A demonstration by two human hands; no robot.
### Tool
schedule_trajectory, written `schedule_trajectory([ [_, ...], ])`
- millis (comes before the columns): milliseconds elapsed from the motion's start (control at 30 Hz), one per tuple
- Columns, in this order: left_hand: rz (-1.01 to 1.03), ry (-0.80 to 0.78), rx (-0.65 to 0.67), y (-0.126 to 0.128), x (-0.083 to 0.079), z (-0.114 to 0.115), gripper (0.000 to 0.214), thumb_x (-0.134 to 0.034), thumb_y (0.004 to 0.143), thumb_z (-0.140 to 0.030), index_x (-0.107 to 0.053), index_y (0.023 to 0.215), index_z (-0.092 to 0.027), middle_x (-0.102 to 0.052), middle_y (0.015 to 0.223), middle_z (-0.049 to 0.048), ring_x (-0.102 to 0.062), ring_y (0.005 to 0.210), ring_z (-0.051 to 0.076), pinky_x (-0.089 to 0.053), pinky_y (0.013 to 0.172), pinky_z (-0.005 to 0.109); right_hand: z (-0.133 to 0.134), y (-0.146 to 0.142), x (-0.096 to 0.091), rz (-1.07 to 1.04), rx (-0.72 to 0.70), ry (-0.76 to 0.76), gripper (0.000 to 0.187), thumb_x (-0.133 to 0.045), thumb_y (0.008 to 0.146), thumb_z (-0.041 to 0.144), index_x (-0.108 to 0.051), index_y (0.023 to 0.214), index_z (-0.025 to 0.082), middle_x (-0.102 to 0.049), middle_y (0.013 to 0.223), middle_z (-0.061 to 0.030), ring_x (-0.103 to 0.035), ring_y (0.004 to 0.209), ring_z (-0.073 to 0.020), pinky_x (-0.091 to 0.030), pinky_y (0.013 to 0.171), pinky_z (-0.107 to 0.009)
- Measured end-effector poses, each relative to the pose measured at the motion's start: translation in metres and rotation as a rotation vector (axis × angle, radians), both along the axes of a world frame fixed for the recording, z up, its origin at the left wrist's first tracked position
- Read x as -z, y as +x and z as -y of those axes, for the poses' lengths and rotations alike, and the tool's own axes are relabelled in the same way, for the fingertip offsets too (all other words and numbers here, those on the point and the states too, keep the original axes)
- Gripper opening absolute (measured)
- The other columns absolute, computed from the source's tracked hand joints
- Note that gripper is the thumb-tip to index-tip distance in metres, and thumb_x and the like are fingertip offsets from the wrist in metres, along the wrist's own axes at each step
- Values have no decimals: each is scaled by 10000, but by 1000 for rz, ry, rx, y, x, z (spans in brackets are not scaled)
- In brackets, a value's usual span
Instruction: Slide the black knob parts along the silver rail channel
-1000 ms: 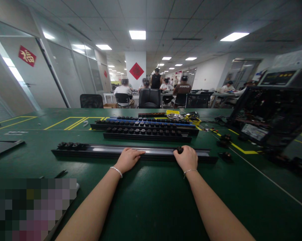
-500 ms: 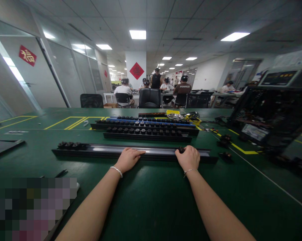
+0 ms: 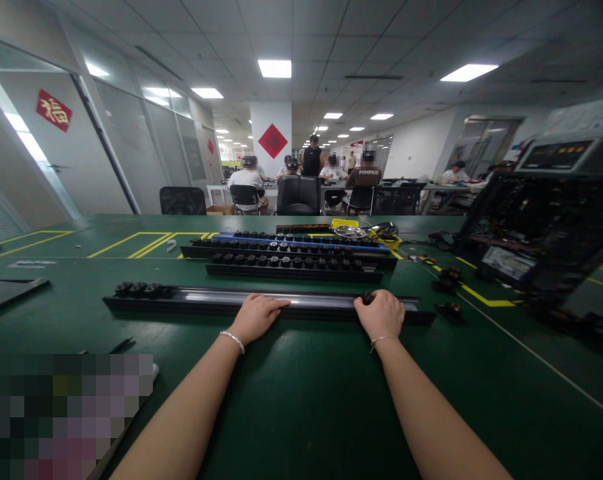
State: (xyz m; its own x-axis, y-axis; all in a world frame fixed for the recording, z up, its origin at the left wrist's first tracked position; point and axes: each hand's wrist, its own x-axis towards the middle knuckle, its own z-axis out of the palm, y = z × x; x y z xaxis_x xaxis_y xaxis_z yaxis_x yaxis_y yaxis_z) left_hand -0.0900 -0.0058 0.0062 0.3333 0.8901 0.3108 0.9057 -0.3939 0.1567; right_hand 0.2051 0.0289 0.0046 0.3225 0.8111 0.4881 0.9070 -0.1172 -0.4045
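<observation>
A long black channel rail (image 3: 201, 308) with a shiny inner strip lies crosswise on the green table before me. My left hand (image 3: 256, 317) rests on its near edge around the middle, with fingers stretched along the rail to the right. Toward the right end, my right hand (image 3: 383, 315) is closed around a small black part (image 3: 366, 298) in the channel; the fingers hide much of it. Several similar small black parts (image 3: 144, 288) sit in the rail's left end.
Behind the rail stand more black rails (image 3: 291, 272) filled with small parts. Loose black pieces (image 3: 449, 311) lie to the right, near a dark open-framed machine (image 3: 516, 227). A flat dark panel (image 3: 11, 293) lies at left. Several people sit at far tables.
My right hand has shifted slightly to the right along the rail, with the small black part moving along. My left hand has stayed in place.
</observation>
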Motion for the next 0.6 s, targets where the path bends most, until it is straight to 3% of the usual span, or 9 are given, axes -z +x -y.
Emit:
schedule_trajectory([
  [200, 0, 1, 5, 0, 0, 0, 349, -465, 878, -261, -569, 1192, -373, -699, 999, -10, -589, 974, 158, -340, 928, 359, -1, 2, -1, 10, -5, -45, 422, -487, 731, 434, -576, 1013, 133, -616, 1034, -151, -500, 1029, -289, -285, 938, -429],
  [600, -8, -2, 1, 1, -2, 0, 344, -465, 875, -266, -579, 1184, -370, -700, 1005, -6, -591, 975, 159, -351, 920, 353, 2, 5, -1, 30, -11, -24, 407, -486, 726, 431, -593, 993, 143, -619, 988, -133, -501, 1011, -277, -304, 930, -404],
])
